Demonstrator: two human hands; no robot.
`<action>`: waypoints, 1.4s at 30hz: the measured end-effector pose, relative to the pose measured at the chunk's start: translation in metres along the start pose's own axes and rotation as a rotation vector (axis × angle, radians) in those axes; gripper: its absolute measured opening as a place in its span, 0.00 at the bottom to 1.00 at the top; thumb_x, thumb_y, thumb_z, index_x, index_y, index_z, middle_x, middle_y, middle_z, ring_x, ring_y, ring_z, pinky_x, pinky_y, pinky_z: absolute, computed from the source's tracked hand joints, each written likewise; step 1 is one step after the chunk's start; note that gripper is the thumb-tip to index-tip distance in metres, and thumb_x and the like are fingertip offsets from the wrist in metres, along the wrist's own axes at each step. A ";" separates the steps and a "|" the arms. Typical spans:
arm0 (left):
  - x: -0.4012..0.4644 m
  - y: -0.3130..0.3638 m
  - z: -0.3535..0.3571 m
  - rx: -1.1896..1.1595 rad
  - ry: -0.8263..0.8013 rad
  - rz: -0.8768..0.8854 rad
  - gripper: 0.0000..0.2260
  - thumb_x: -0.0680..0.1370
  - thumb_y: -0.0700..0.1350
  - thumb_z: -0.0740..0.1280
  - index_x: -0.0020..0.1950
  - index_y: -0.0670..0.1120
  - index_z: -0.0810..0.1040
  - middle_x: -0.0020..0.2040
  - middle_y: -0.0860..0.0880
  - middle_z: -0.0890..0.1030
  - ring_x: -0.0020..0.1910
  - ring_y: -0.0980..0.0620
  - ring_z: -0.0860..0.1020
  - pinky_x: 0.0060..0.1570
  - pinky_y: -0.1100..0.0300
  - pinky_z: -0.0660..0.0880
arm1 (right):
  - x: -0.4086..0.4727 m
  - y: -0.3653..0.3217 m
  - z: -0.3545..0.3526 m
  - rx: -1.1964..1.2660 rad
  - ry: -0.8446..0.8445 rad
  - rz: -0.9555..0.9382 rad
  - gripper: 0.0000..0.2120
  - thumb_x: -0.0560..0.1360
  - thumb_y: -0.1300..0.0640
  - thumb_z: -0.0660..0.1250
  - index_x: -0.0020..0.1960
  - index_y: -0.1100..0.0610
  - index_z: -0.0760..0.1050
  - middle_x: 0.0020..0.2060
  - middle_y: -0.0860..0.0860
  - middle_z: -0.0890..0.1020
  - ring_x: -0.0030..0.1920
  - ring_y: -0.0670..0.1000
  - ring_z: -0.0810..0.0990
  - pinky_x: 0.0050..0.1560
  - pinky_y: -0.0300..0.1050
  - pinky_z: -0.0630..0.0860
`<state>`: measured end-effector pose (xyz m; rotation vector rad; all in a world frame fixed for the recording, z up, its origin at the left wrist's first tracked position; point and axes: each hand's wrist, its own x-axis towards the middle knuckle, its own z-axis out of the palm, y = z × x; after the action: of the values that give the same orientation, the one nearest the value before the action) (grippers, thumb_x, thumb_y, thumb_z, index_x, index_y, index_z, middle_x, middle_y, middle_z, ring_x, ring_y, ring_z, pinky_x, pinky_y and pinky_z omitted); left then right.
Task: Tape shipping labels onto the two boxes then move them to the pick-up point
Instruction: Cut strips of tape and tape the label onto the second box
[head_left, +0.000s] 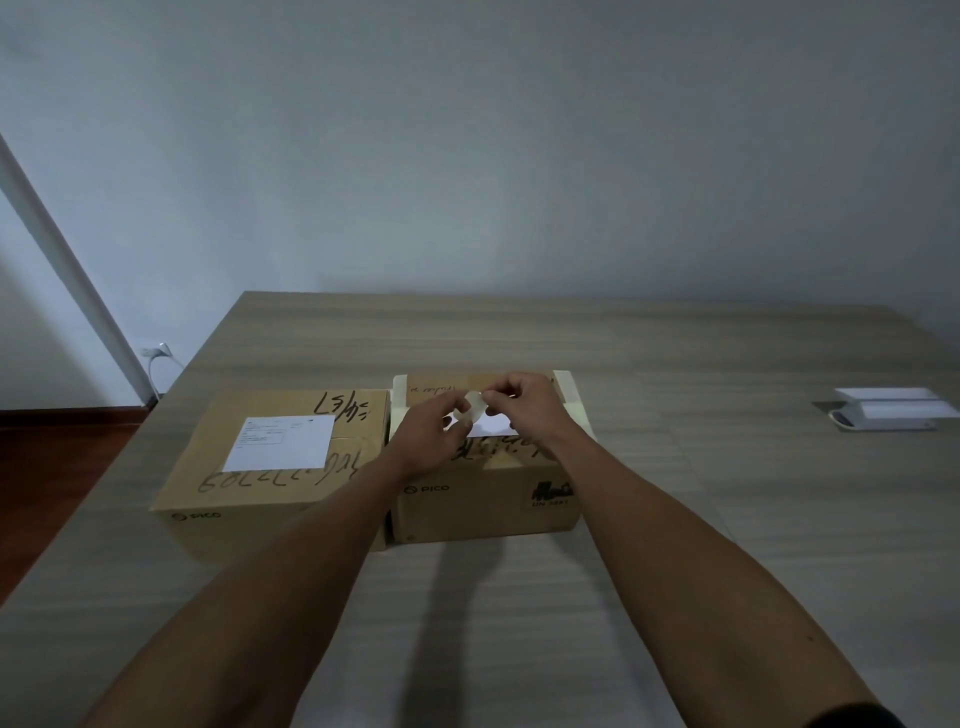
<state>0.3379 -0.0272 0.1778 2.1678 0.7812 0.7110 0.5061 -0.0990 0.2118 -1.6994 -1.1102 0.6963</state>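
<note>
While both the left hand (431, 423) and right hand (519, 402) are pinching the tape roll (474, 402) above the right box (488, 499), the loose label (493, 427) is probably risking sliding askew.

Two brown cardboard boxes stand side by side at the centre of the grey wood-grain table (675, 571): the left box (270, 499) and the right box (488, 506), nearly touching, with no passage between them. Open tabletop lies at 6 o'clock, 12 o'clock and 3 o'clock. A white flat device (891, 415) sits well apart at 3 o'clock.
</note>
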 end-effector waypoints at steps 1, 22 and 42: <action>0.001 -0.001 0.001 0.005 0.001 -0.007 0.03 0.82 0.42 0.67 0.53 0.50 0.77 0.60 0.50 0.81 0.56 0.50 0.79 0.47 0.79 0.69 | 0.000 0.000 0.000 -0.011 -0.002 0.000 0.04 0.80 0.64 0.69 0.49 0.63 0.83 0.43 0.57 0.85 0.41 0.49 0.83 0.37 0.32 0.75; 0.001 0.017 -0.002 -0.107 0.062 -0.217 0.25 0.82 0.57 0.66 0.38 0.37 0.81 0.39 0.47 0.84 0.39 0.61 0.81 0.42 0.60 0.73 | 0.018 -0.021 -0.016 -0.303 0.034 -0.063 0.12 0.82 0.58 0.67 0.40 0.57 0.79 0.41 0.47 0.81 0.42 0.43 0.78 0.45 0.42 0.72; 0.008 0.003 0.001 -0.023 0.024 -0.267 0.19 0.79 0.53 0.70 0.37 0.38 0.78 0.38 0.51 0.77 0.39 0.55 0.74 0.43 0.57 0.69 | 0.031 -0.020 -0.027 -0.289 -0.028 -0.100 0.11 0.80 0.59 0.69 0.39 0.55 0.81 0.46 0.50 0.84 0.53 0.50 0.83 0.53 0.47 0.77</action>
<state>0.3451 -0.0235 0.1817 1.9875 1.0461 0.6052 0.5343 -0.0790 0.2420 -1.8642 -1.3580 0.5165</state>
